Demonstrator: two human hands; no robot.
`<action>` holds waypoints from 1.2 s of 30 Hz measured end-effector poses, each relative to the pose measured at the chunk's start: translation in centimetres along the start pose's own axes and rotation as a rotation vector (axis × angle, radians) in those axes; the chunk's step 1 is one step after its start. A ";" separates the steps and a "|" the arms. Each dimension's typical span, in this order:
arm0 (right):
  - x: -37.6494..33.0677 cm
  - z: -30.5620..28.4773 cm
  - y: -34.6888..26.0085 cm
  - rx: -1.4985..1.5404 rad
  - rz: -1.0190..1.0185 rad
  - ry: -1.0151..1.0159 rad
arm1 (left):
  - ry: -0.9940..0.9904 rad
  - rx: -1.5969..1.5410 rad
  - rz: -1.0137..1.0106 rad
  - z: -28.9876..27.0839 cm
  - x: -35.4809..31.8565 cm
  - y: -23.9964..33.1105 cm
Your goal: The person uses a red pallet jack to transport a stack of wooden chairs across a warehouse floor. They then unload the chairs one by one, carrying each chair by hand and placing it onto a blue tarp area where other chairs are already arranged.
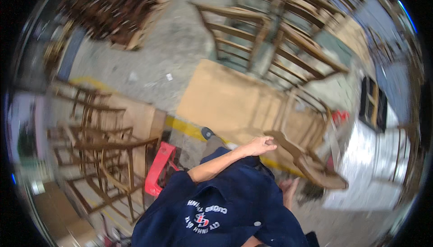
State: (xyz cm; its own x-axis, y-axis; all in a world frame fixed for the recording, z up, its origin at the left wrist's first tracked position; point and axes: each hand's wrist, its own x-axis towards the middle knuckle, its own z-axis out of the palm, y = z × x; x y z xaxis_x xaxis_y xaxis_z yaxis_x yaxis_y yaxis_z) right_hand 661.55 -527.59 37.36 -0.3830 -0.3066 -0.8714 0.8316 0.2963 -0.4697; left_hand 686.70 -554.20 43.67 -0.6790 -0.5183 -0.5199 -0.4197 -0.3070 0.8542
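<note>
A brown wooden chair (pixel 311 168) stands just to the right in front of me, its broad curved top rail nearest and its slim legs reaching away over a cardboard sheet (pixel 225 98). My left hand (pixel 259 146) is at the left end of that rail, its fingers curled inward. Whether they grip the wood or something small is not clear. Of my right hand (pixel 288 189) only a blurred bit of skin shows beside my dark blue shirt, below the rail; its fingers cannot be made out.
Several wooden chairs (pixel 234 30) stand ahead, and more chair frames (pixel 108 148) crowd the left. A red plastic stool (pixel 160 168) is close by my left side. Stacked dark wooden parts (pixel 112 8) lie far left. Silvery wrapping (pixel 361 166) covers something on the right, near a black tray (pixel 373 102).
</note>
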 end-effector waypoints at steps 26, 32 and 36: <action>-3.5 68.3 34.2 -1.503 -0.072 -1.139 | 1.413 -0.495 -0.682 -10.5 -37.2 -31.9; -23.3 71.1 51.3 -1.518 0.471 -1.576 | 1.725 -1.076 -0.707 -6.8 -34.9 -32.0; -34.4 71.9 55.8 -1.509 0.647 -1.793 | 1.960 -1.639 -0.290 -8.1 -35.5 -33.4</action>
State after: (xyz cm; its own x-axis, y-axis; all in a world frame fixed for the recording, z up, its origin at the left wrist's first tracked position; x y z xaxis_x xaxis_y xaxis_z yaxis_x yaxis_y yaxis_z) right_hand 750.05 -565.54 51.32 0.9212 0.1424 -0.3621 -0.3785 0.5431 -0.7495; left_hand 729.71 -532.01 33.69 0.6326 0.1189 -0.7653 0.7731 -0.0393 0.6330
